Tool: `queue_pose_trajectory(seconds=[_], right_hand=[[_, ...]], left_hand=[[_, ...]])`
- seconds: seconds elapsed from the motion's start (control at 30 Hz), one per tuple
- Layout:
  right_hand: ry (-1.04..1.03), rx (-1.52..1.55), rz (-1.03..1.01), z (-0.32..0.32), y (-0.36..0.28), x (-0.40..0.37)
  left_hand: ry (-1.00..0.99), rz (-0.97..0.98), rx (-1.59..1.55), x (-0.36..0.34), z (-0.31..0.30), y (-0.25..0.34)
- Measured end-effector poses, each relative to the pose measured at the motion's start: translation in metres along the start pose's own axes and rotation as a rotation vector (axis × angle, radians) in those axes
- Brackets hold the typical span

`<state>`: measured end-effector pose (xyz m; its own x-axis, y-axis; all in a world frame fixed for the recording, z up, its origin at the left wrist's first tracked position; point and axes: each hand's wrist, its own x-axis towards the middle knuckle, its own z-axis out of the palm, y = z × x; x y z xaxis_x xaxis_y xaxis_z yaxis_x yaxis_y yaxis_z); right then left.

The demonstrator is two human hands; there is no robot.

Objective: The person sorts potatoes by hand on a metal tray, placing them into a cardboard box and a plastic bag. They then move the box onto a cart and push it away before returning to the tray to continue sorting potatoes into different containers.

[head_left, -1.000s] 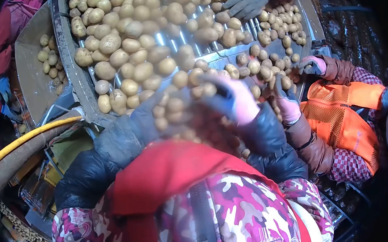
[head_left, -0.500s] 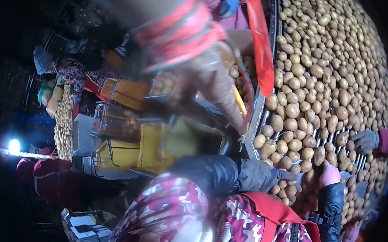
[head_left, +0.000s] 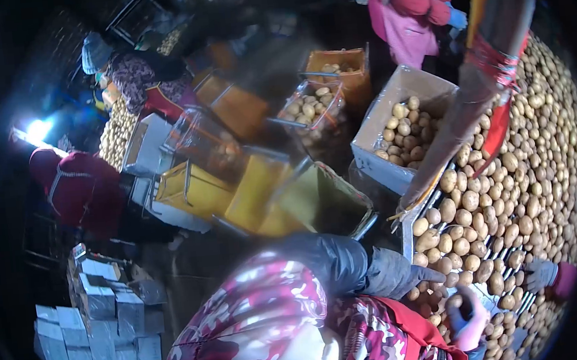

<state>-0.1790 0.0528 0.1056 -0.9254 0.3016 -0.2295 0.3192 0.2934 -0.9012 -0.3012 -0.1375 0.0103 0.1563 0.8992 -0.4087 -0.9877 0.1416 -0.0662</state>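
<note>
My left hand (head_left: 403, 274) wears a grey glove below a dark blue sleeve. It is stretched flat over potatoes (head_left: 459, 247) at the near edge of the sorting table, with one finger pointing out to the right; the underside is hidden. Close by, my right hand (head_left: 476, 321), in a pink glove with a blue palm, is turned partly palm up. Its fingers curl around a brown potato (head_left: 461, 295). Metal rollers (head_left: 522, 276) show between the potatoes beyond my hands.
A co-worker's grey-gloved hand (head_left: 540, 274) rests on the potatoes opposite. A wrapped pole (head_left: 464, 113) with red tape rises at the table's corner. Beside it stand a carton (head_left: 376, 162) of potatoes, yellow crates (head_left: 255, 193) and a green crate (head_left: 325, 204). Stacked boxes (head_left: 111, 312) lie lower left.
The view has swung, so the pole now appears further right and the carton shows. My right hand has drawn back toward me and turned over with a potato. The left hand stays over the near edge.
</note>
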Motion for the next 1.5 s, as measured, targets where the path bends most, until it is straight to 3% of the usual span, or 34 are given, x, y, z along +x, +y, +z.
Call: queue_pose_trajectory(seconds=[0.07,0.17,0.27,0.33,0.4,0.43,0.5,0.53,0.6,0.63,0.73,0.8,0.83,0.87,0.9,0.97,1.07,1.13,1.17,1.27,1.3,1.33,1.37,1.47,1.5], right_hand=[[-0.274,-0.285,-0.207,0.012,-0.056,0.001],[-0.395,-0.472,-0.374,0.032,-0.049,0.01],[-0.383,-0.366,-0.329,0.039,-0.054,0.012],[-0.342,-0.207,-0.233,0.043,-0.023,0.016],[-0.314,-0.006,0.056,0.047,-0.053,0.017],[-0.28,0.101,0.073,0.05,-0.049,0.022],[-0.21,0.316,0.098,0.055,-0.04,0.031],[-0.226,0.156,-0.055,0.053,-0.019,0.039],[-0.179,-0.171,-0.363,0.049,0.025,0.057],[-0.178,-0.178,-0.367,0.051,0.025,0.058],[-0.23,0.06,-0.165,0.075,0.003,0.046],[-0.254,0.158,-0.065,0.085,-0.005,0.04],[-0.252,0.022,-0.202,0.084,-0.002,0.04],[-0.253,0.049,-0.193,0.088,0.001,0.043],[-0.253,0.077,-0.184,0.091,0.004,0.046],[-0.324,0.281,0.12,0.091,0.008,0.055],[-0.321,0.145,0.068,0.102,0.017,0.066],[-0.336,0.617,0.381,0.111,0.03,0.078],[-0.355,0.586,0.363,0.116,0.033,0.081],[-0.352,0.471,0.325,0.131,0.013,0.084],[-0.361,0.545,0.421,0.135,0.004,0.088],[-0.368,0.618,0.52,0.139,-0.002,0.092],[-0.383,0.464,0.393,0.143,0.002,0.094],[-0.513,0.039,-0.146,0.162,0.011,0.113],[-0.524,-0.074,-0.354,0.168,0.01,0.121]], left_hand=[[-0.098,-0.019,0.047,-0.001,-0.004,0.002],[-0.09,0.003,0.148,-0.019,0.008,0.001],[-0.119,0.017,0.167,-0.032,0.011,-0.004],[-0.19,0.023,0.184,-0.039,0.007,-0.003],[-0.278,0.031,0.225,-0.046,0.004,0.0],[-0.295,0.039,0.262,-0.056,0.002,-0.001],[0.079,0.104,0.226,-0.074,0.006,-0.004],[0.262,0.122,0.2,-0.085,0.008,-0.007],[0.125,0.172,0.233,-0.104,-0.002,-0.007],[0.039,0.186,0.244,-0.106,-0.016,-0.002],[-0.181,0.224,0.205,-0.093,-0.067,0.015],[-0.133,0.302,0.035,-0.126,-0.078,0.021],[-0.115,0.363,-0.049,-0.147,-0.08,0.027],[0.021,0.455,0.032,-0.181,-0.065,0.03],[-0.059,0.558,-0.022,-0.191,-0.07,0.032],[-0.058,0.584,-0.171,-0.212,-0.104,0.044],[0.362,0.835,-0.095,-0.248,-0.097,0.047],[0.671,0.918,-0.029,-0.262,-0.084,0.049],[0.807,0.935,0.043,-0.268,-0.086,0.051],[1.373,0.856,0.622,-0.253,-0.127,0.069],[1.427,0.858,0.725,-0.243,-0.131,0.07],[1.412,0.934,0.792,-0.227,-0.133,0.067],[1.188,0.96,0.71,-0.212,-0.127,0.063],[0.736,0.797,0.47,-0.189,-0.058,0.037],[0.658,0.741,0.776,-0.231,-0.008,0.026]])
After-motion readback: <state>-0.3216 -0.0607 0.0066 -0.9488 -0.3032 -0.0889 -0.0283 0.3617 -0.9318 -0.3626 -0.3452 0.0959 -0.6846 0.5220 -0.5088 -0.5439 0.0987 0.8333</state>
